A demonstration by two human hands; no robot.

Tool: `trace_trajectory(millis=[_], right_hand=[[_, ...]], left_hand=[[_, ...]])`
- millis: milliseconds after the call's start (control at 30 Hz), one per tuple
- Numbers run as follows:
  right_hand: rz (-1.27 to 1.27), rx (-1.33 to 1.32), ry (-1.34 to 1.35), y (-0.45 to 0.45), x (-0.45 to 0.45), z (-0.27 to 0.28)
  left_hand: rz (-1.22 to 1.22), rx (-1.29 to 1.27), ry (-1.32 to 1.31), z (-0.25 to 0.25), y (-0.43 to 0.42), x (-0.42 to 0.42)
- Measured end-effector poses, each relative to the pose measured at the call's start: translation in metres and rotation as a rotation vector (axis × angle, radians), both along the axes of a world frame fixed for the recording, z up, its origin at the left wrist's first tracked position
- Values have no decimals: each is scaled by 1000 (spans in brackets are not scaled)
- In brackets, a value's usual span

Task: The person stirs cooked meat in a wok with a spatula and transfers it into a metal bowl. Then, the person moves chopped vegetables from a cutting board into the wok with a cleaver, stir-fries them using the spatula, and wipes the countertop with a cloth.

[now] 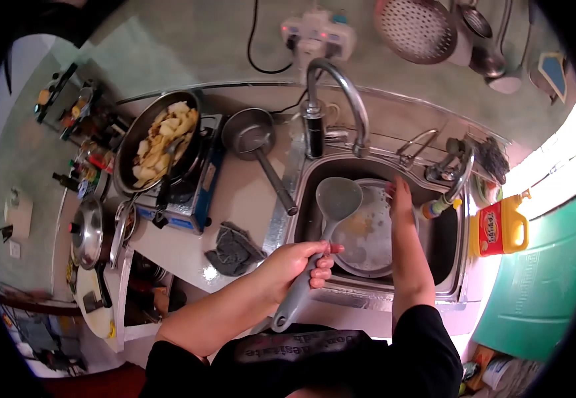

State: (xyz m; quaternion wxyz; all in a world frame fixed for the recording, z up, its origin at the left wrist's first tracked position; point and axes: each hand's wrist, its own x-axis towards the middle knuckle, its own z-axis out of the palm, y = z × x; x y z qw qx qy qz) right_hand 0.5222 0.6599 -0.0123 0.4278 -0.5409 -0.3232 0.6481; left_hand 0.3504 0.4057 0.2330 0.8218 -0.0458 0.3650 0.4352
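My left hand [304,266] is closed around the handle of a grey ladle [339,198]. The ladle's round head hangs over the sink, above a basin of cloudy water. That wide, pale basin [371,260] sits inside the metal sink [442,265], with some yellowish matter visible in its water. My right hand [401,198] reaches to the basin's far right rim, its fingers bent at the edge and partly hidden. Behind the ladle, a curved faucet [354,79] arches over the sink.
Left of the sink are a long-handled saucepan [251,132] and a dark crumpled cloth [235,249]. A pan of pale food pieces [166,142] sits on a portable stove [198,205]. A yellow jug [503,225] stands right of the sink. Utensils, including a perforated skimmer [418,30], hang on the wall.
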Motion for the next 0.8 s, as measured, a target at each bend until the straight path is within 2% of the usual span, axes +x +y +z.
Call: trace_trajectory(millis=[167, 233, 333, 400, 500, 533, 600, 667, 700, 767, 800], right_hand=[[101, 82, -20, -46, 17, 24], [161, 41, -174, -62, 22, 30], [189, 48, -150, -86, 30, 30], [217, 30, -152, -99, 35, 28], [246, 5, -115, -114, 38, 32], [242, 2, -110, -118, 36, 34], [240, 6, -127, -128, 36, 39], [241, 1, -121, -135, 37, 38], [246, -1, -114, -137, 37, 38], [255, -6, -117, -140, 39, 38], [264, -15, -121, -141, 39, 37]], left_hand=[[86, 37, 38, 22, -28, -41], [199, 46, 12, 37, -37, -63], [418, 35, -10, 64, -44, -99], [533, 85, 29, 83, -48, -127], [663, 69, 219, 103, -46, -177], [710, 56, 288, 107, -43, -194], [727, -52, 617, 103, -33, -233], [576, -101, 1024, 81, -28, -283], [575, -102, 1025, 74, -29, -291], [533, -185, 1643, 62, -30, -306], [534, -184, 1644, 58, -32, -319]])
